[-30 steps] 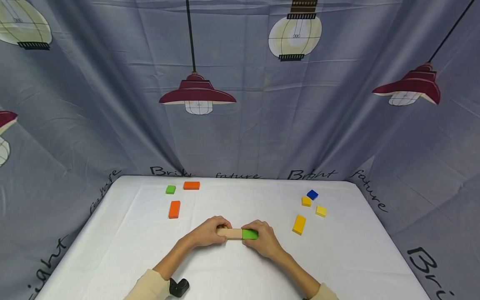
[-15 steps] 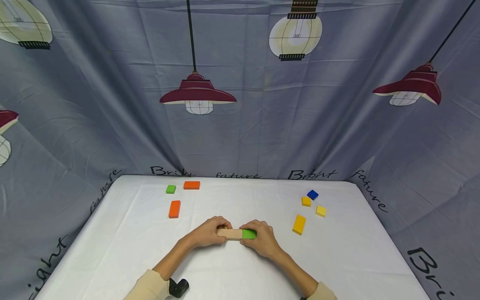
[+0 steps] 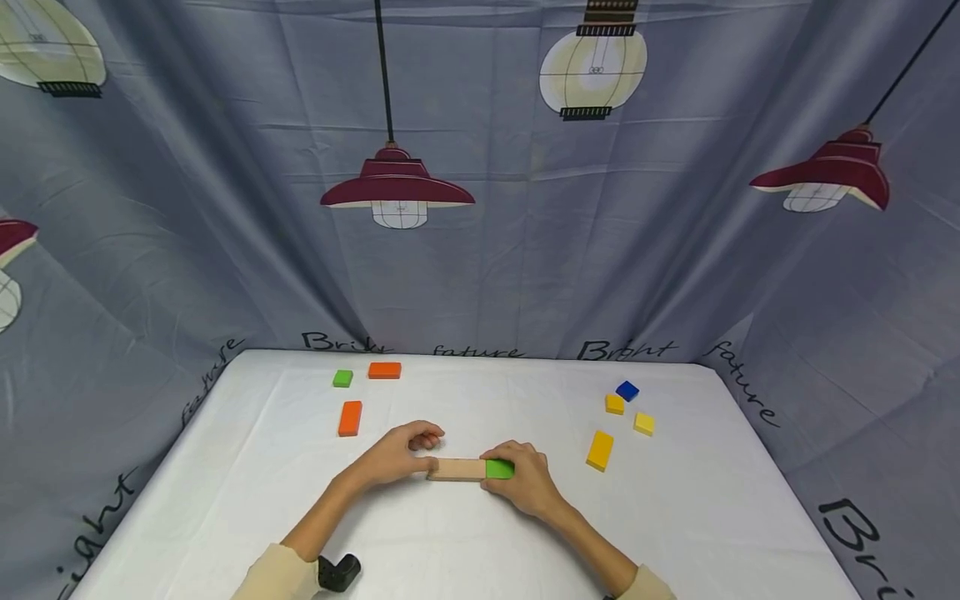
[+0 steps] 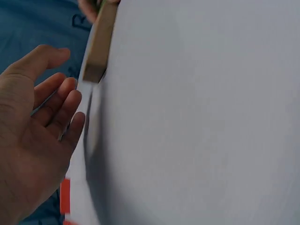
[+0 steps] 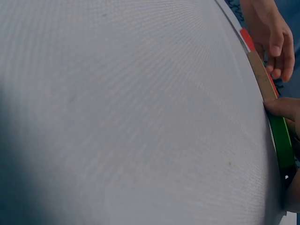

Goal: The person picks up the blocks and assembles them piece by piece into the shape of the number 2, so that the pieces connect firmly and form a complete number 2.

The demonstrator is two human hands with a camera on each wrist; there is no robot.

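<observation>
A plain wooden block (image 3: 457, 470) lies lengthwise on the white table, end to end with a green block (image 3: 498, 469). My right hand (image 3: 531, 479) pinches the green block between thumb and fingers; in the right wrist view the thumb presses near the joint of the green block (image 5: 280, 140) and the wooden one (image 5: 262, 77). At the wooden block's left end, my left hand (image 3: 397, 454) has its fingers spread apart and loosely bent. In the left wrist view that hand (image 4: 40, 126) holds nothing, and the wooden block (image 4: 100, 49) stands beyond its fingertips.
Back left on the table (image 3: 262, 467) lie a small green block (image 3: 342, 379) and two orange blocks (image 3: 385, 371). To the right are a blue block (image 3: 627, 391), a long yellow block (image 3: 600, 451) and two small yellow ones (image 3: 643, 423). A grey printed curtain (image 3: 487, 275) surrounds the table.
My left hand has let go of the wooden block and drawn back to the left, its fingers lifting. The right hand has shifted slightly left along the green block, still pinching it.
</observation>
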